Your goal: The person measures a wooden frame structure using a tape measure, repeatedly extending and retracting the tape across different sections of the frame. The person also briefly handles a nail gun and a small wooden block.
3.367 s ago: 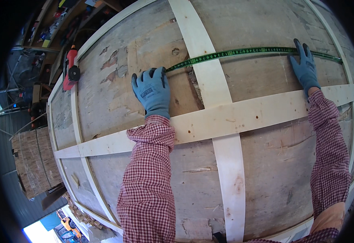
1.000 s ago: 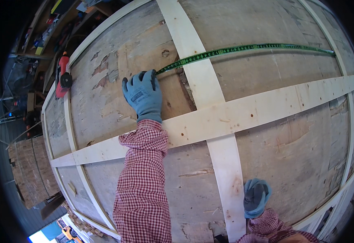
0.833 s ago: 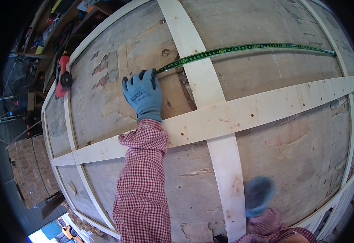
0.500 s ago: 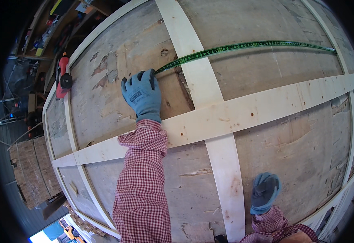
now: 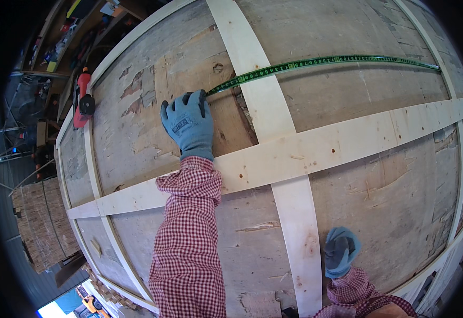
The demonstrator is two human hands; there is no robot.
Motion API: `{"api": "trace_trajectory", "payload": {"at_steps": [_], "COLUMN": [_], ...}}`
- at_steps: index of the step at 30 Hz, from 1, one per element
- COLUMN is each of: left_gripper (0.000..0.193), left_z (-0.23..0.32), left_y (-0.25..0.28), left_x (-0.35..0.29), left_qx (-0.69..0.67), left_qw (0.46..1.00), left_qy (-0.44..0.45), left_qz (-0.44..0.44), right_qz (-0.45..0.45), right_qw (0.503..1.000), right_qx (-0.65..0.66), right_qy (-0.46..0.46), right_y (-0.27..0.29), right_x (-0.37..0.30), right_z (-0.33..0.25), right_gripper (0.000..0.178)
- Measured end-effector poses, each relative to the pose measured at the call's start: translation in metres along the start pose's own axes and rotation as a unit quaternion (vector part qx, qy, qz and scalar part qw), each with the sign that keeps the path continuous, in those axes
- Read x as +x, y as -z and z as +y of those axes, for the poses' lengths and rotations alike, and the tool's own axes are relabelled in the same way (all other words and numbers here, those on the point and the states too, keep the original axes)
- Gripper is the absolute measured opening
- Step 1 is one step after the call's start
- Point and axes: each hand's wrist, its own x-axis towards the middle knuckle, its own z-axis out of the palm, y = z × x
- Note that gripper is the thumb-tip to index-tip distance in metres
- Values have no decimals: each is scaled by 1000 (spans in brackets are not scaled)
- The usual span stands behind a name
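Observation:
A green tape measure blade [image 5: 305, 64] stretches across a large wooden panel [image 5: 342, 100], crossing a pale wooden slat [image 5: 260, 87]. Its far right end meets a narrow batten [image 5: 444, 79] at the panel's right side. My left hand [image 5: 190, 124], in a blue work glove with dark fingertips, is closed at the blade's near-left end; any tape case is hidden under it. At the lower right, my right hand [image 5: 341, 252], gloved the same way, is held over the panel with fingers curled in toward the palm. Nothing shows in it.
A wide pale board [image 5: 316, 149] runs across the panel beneath my left forearm. A red and black power tool [image 5: 83, 100] rests on the left frame edge. Cluttered shelves [image 5: 56, 47] and a strapped stack of wood [image 5: 45, 222] stand beyond the left side.
My right hand has shifted slightly left and turned a little. My left hand stays at the blade's end, and the view has moved only slightly.

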Motion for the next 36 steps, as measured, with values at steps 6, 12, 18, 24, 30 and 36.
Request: {"api": "trace_trajectory", "payload": {"at_steps": [6, 12, 18, 24, 30, 36], "left_gripper": [19, 16, 19, 16, 16, 19], "left_z": [1, 0, 2, 1, 3, -2], "left_y": [4, 2, 5, 1, 5, 8], "left_x": [0, -1, 0, 1, 0, 0], "left_qx": [33, 3, 17, 6, -2, 1], "left_qw": [999, 1000, 1000, 1000, 1000, 1000], "left_qy": [-11, 2, -3, 6, 10, -16], "left_qz": [7, 5, 1, -8, -13, 14], "right_qz": [-22, -52, -103, -127, -134, -116], "right_qw": [999, 992, 963, 906, 902, 910], "right_qx": [-35, -91, -219, -366, -373, -361], "right_qy": [34, 68, 121, 172, 172, 166], "right_y": [-2, -3, -9, -17, -18, -22], "right_x": [1, 3, 7, 11, 12, 10], "right_z": [1, 4, -2, 1, -3, -3], "right_gripper": [18, 12, 10, 32, 31, 28]}}
